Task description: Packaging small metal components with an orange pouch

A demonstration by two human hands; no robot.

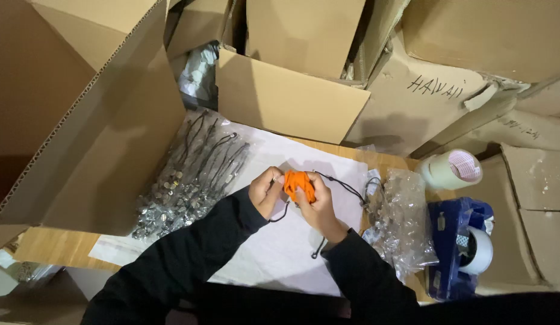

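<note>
Bagged lanyards (pixel 189 180) at 9 o'clock on the desk (pixel 45 247). Left hand (pixel 266 191) and right hand (pixel 316 204) both pinch the orange bundle (pixel 299 183) at centre. Black cord (pixel 343 186) trails to 3 o'clock; it may snag on the plastic bags (pixel 403 222).

Orange bundle (pixel 299 185) half covered by fingers of left hand (pixel 266 191) and right hand (pixel 316 207); make-up unclear. Blue tape dispenser (pixel 457 241) partly hidden behind clear bags (pixel 403 222), lower right. Forearms cut off at bottom edge.
</note>
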